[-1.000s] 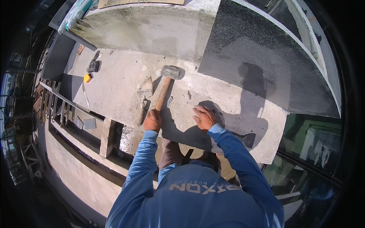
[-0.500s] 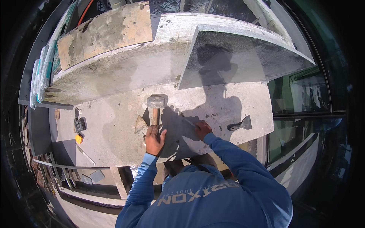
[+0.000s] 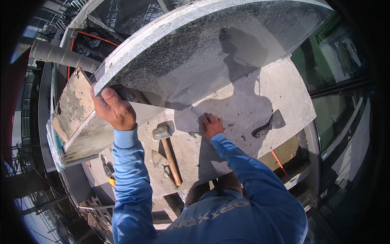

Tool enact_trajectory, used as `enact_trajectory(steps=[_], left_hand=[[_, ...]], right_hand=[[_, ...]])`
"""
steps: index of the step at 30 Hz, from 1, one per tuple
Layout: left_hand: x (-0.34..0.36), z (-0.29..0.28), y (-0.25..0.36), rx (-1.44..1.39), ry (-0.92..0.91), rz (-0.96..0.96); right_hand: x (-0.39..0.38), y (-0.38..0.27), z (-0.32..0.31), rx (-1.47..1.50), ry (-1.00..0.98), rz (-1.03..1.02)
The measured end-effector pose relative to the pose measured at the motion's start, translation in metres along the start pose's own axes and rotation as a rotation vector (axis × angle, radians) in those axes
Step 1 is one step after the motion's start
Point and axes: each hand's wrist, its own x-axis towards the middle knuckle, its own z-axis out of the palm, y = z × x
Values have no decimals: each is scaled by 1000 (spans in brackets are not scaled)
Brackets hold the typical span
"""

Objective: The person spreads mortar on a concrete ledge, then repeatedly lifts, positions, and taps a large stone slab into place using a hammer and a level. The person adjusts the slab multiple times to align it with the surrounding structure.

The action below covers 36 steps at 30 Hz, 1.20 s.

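Note:
My left hand [image 3: 115, 107] is closed on the left end of a grey speckled stone slab [image 3: 170, 61], which stands on edge across the back. My right hand [image 3: 211, 126] rests low on the pale work surface [image 3: 284, 93], fingers curled at a thin pale piece [image 3: 196, 113] that I cannot make out clearly. A hammer with a wooden handle [image 3: 172, 166] lies between my arms, beside a pointed trowel [image 3: 159, 159]. A dark-handled scraper [image 3: 276, 121] lies to the right of my right hand.
A mortar-stained board [image 3: 73, 110] leans at left, near a wrapped pipe [image 3: 61, 55]. A dark tool [image 3: 107, 168] and a yellow object [image 3: 111, 180] lie lower left. Glass panes [image 3: 333, 57] border the right. An opening with an orange rod [image 3: 278, 160] is below the surface's right edge.
My left hand has left the hammer handle and moved up and left onto the slab's end. The slab appears much larger and farther left in the view, which has also turned.

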Motion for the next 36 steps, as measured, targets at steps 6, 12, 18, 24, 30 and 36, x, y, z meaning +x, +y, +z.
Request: enact_trajectory(steps=[6,12,18,24,30,36], left_hand=[[5,11,-23,249,96,181],[5,40,-15,28,280,107],[13,39,-28,90,292,341],[19,55,-1,-28,433,182],[20,47,-12,-104,420,154],[22,47,-14,-87,393,147]], right_hand=[[-8,-2,-12,-132,35,-12],[-3,-10,6,-124,82,71],[-4,-20,10,-77,135,121],[4,-27,11,-106,148,148],[12,-25,22,-101,210,80],[25,-31,32,-95,221,96]])
